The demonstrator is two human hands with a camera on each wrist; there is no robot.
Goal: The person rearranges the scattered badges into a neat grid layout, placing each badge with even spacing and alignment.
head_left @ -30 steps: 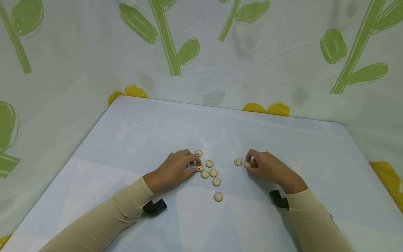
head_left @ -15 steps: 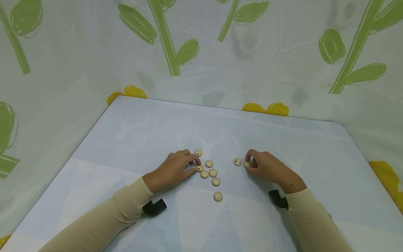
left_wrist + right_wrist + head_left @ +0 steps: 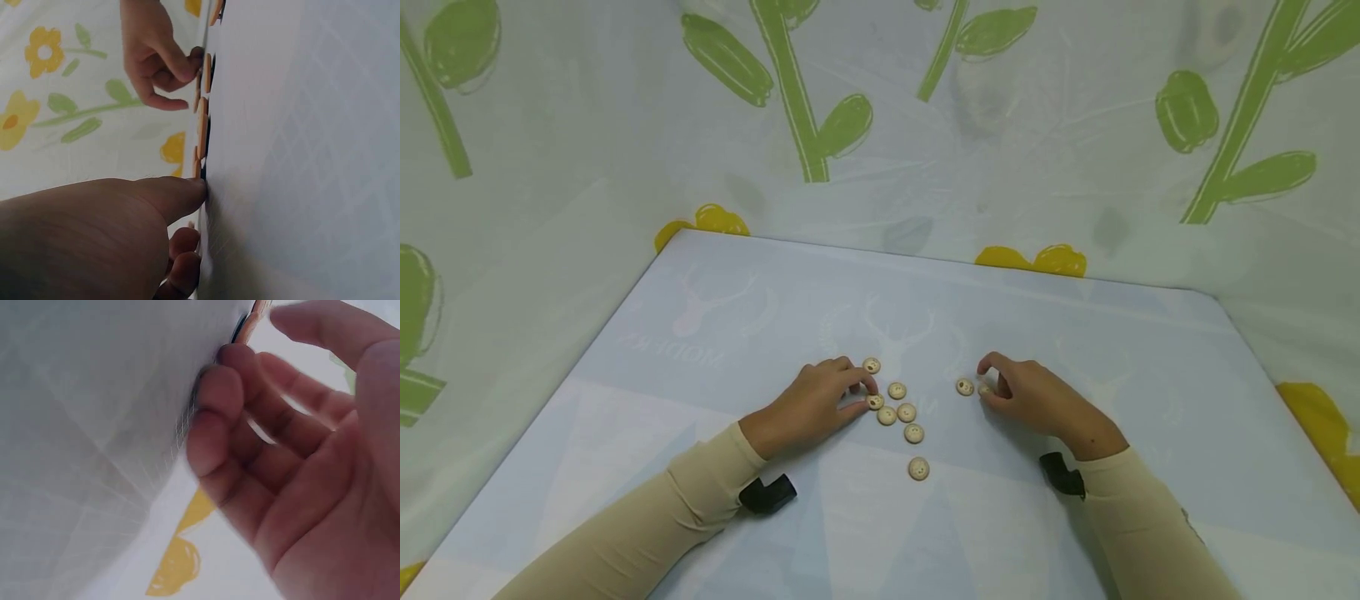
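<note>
The left hand (image 3: 812, 400) is pinching a round, cream, wooden-looking button (image 3: 876, 402) on the pale blue, flat table (image 3: 1000, 533). The right hand (image 3: 1033, 396) is keeping its pointing finger and thumb apart, with a second button (image 3: 984, 389) lying by the thumb. The person seems to be placing buttons; the next move may be needing a gentle pinch. 1 spare button (image 3: 965, 387) is sitting close by, and 6 other buttons (image 3: 906, 412) are crowding the left hand's way.
</note>
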